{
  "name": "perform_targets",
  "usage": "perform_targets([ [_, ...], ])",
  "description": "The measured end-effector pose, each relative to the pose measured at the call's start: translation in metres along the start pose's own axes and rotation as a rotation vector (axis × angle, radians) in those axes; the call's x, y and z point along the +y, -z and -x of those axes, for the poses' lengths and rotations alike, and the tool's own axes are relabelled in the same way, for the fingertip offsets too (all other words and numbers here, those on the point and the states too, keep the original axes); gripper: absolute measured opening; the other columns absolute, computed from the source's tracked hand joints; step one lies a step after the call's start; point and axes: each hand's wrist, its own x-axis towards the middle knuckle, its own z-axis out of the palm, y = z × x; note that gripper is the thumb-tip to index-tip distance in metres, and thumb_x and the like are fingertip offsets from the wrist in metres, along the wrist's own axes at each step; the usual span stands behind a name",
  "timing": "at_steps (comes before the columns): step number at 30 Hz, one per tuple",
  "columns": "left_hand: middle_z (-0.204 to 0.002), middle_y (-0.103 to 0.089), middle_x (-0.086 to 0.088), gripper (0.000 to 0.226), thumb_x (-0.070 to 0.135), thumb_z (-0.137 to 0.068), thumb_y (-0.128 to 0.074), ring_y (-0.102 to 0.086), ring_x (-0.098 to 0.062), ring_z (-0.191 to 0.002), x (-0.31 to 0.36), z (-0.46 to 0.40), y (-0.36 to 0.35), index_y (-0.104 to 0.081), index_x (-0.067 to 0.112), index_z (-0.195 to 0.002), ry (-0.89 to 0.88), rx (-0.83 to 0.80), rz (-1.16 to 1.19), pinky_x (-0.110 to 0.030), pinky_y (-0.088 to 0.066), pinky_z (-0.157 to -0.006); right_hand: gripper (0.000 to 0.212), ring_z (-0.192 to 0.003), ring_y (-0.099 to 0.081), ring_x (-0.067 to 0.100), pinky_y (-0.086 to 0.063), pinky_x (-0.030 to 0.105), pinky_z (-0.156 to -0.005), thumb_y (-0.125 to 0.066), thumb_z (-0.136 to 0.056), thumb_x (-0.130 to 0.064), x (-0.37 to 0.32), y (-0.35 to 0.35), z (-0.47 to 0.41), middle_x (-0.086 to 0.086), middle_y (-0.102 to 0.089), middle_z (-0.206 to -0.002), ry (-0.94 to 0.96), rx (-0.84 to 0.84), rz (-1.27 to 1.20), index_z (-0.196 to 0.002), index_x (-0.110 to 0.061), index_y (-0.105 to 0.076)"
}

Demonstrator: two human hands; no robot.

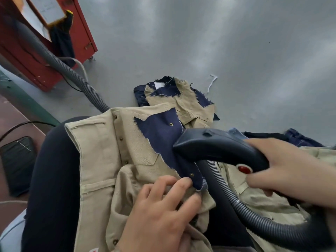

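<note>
Across lap, over its front edge: khaki jacket (101, 157) draped, navy patch (160, 135) facing up. Pinched at patch's lower corner by left hand (163, 211), fingers curled together on the cloth. Gripped in right hand (291, 170): nozzle handle (218, 144), fingers wrapped round its rear beside red button (244, 169), tip resting on patch's right edge, ribbed hose (254, 211) trailing below. Judged midway on this piece: frayed threads showing along patch's edges, so more passes probably needed. Lying on floor (218, 42) beyond lap's far edge, 1 similar jacket (183, 104), finished or waiting, cannot tell; more garments (300, 139) heaped at right.
</note>
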Motion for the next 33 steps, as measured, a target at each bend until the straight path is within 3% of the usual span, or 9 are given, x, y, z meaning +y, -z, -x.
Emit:
perform_targets([
  [2,-0.112,-0.066,0.004,0.051,0.035,-0.05,-0.045,-0.066,-0.022,-0.088,0.0,0.0,0.001,-0.072,0.028,-0.093,0.003,-0.006,0.001,-0.032,-0.053,-0.064,0.025,-0.037,-0.056,0.012,-0.039,0.019,-0.037,-0.069,-0.07,-0.004,-0.002,0.006,-0.016,-0.001,-0.059,-0.047,0.004,0.005,-0.046,-0.081,-0.025,-0.062],
  [6,-0.114,-0.065,0.005,0.052,0.036,-0.049,-0.046,-0.065,-0.023,-0.09,0.001,0.0,0.002,-0.071,0.028,-0.095,0.008,-0.03,0.001,-0.032,-0.052,-0.066,0.023,-0.038,-0.054,0.019,-0.043,0.029,-0.039,-0.066,-0.071,0.003,-0.016,0.017,-0.05,0.004,-0.057,-0.046,0.003,0.036,-0.091,-0.08,-0.016,-0.058],
  [10,-0.115,-0.064,0.006,0.053,0.036,-0.049,-0.047,-0.064,-0.022,-0.092,0.003,0.002,0.002,-0.07,0.029,-0.097,0.014,-0.043,0.01,-0.031,-0.052,-0.068,0.021,-0.035,-0.051,0.019,-0.043,0.026,-0.037,-0.064,-0.071,0.011,-0.024,0.031,-0.069,0.008,-0.055,-0.045,-0.009,0.128,-0.095,-0.079,-0.006,-0.056],
  [12,-0.114,-0.065,0.006,0.053,0.036,-0.05,-0.047,-0.064,-0.022,-0.092,0.003,0.002,0.002,-0.07,0.029,-0.097,0.017,-0.039,0.014,-0.031,-0.052,-0.068,0.024,-0.032,-0.051,0.017,-0.041,0.023,-0.033,-0.065,-0.07,0.01,-0.021,0.042,-0.06,0.007,-0.056,-0.044,0.002,0.193,-0.108,-0.077,-0.012,-0.058],
  [15,-0.112,-0.066,0.005,0.051,0.034,-0.051,-0.045,-0.065,-0.022,-0.089,0.003,0.002,0.001,-0.071,0.028,-0.094,0.017,-0.019,0.017,-0.03,-0.053,-0.067,0.028,-0.033,-0.056,0.018,-0.043,0.025,-0.032,-0.071,-0.064,-0.003,-0.015,0.052,-0.031,0.008,-0.061,-0.045,0.045,0.238,-0.05,-0.076,-0.027,-0.062],
  [19,-0.107,-0.068,0.006,0.044,0.03,-0.055,-0.046,-0.066,-0.019,-0.085,0.002,0.0,-0.001,-0.072,0.029,-0.09,0.011,0.038,0.015,-0.029,-0.052,-0.065,0.039,-0.038,-0.06,0.015,-0.047,0.036,-0.037,-0.064,-0.048,-0.041,-0.014,0.038,0.003,-0.002,-0.065,-0.051,0.035,0.148,0.122,-0.087,-0.042,-0.062],
  [22,-0.106,-0.068,0.008,0.034,0.028,-0.059,-0.046,-0.065,-0.018,-0.083,0.002,-0.001,-0.001,-0.07,0.03,-0.083,0.002,0.071,0.003,-0.028,-0.051,-0.063,0.038,-0.041,-0.059,0.008,-0.048,0.03,-0.043,-0.071,-0.061,-0.02,-0.016,0.018,0.003,-0.01,-0.066,-0.057,0.016,0.0,0.224,-0.088,-0.043,-0.06],
  [26,-0.107,-0.068,0.007,0.033,0.029,-0.06,-0.048,-0.066,-0.019,-0.083,0.0,-0.001,-0.001,-0.071,0.03,-0.084,-0.007,0.087,-0.017,-0.028,-0.051,-0.064,0.026,-0.038,-0.056,0.007,-0.039,0.019,-0.038,-0.07,-0.068,-0.007,-0.02,0.011,-0.02,-0.007,-0.063,-0.054,0.042,0.042,0.163,-0.083,-0.027,-0.063],
  [33,-0.108,-0.067,0.008,0.039,0.033,-0.054,-0.045,-0.064,-0.019,-0.085,0.001,0.001,0.002,-0.07,0.03,-0.084,0.016,0.045,0.023,-0.025,-0.049,-0.065,0.024,-0.033,-0.051,0.016,-0.041,0.026,-0.036,-0.065,-0.07,0.006,-0.048,0.017,-0.076,0.001,-0.054,-0.043,0.069,0.126,0.046,-0.078,-0.016,-0.057],
])
